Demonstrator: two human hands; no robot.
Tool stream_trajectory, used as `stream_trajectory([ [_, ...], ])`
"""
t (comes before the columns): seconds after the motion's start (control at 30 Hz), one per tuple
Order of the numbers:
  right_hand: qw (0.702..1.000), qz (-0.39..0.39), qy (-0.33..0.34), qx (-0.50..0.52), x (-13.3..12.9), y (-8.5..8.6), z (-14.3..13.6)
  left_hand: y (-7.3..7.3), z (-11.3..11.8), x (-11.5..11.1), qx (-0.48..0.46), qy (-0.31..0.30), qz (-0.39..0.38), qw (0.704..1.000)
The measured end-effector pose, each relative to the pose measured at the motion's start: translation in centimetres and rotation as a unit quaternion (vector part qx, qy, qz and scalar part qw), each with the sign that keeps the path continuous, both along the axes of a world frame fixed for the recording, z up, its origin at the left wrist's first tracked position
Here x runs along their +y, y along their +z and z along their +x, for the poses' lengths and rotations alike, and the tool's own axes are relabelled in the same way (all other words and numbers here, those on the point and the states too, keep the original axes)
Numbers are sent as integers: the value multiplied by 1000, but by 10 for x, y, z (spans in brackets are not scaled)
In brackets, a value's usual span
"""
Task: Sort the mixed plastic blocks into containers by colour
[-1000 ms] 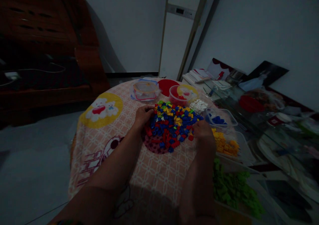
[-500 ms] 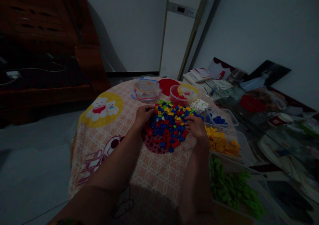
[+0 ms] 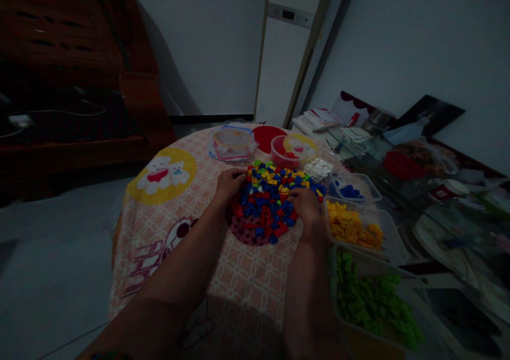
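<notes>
A mixed pile of small toy building bricks (image 3: 265,203) in red, blue, yellow and green lies on the patterned tablecloth (image 3: 255,275). At the pile's upper left edge is my left hand (image 3: 231,183), its fingers bent and drawn together; whatever lies between the fingertips is too small and dark to make out. My right hand (image 3: 306,205) reaches over the right side of the pile, thumb and fingers closed close to some yellow bricks. What its fingertips grip, if anything, is hidden.
Along the right stand containers of sorted bricks: green bricks (image 3: 374,301), yellow bricks (image 3: 353,226), blue bricks (image 3: 350,191) and white bricks (image 3: 319,167). Behind the pile are a round tub (image 3: 285,158) with red bricks and stacked lids (image 3: 233,142). A cluttered glass table (image 3: 402,185) adjoins.
My right hand has moved a little left and down over the pile, away from the blue bricks' container. The left hand has stayed in place.
</notes>
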State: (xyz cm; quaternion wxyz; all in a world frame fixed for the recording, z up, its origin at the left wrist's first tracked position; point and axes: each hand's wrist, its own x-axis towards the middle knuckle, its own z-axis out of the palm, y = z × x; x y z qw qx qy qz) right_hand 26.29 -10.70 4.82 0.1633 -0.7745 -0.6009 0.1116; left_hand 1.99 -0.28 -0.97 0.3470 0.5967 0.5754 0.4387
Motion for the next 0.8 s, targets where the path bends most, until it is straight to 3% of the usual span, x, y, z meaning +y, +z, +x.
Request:
stream_trajectory([
  [0.17, 999, -17, -17, -23, 2, -1, -5, 0, 1, -1, -13, 0, -3, 1000],
  [0.43, 999, -32, -30, -9, -2, 11, -4, 5, 1, -4, -22, -2, -14, 1000],
  [0.67, 990, 101, -97, 28, -13, 35, 8, 6, 2, -3, -8, 1, -18, 1000],
  [0.8, 968, 146, -203, -11, -33, 52, 25, 5, 2, -3, -16, -6, -17, 1000],
])
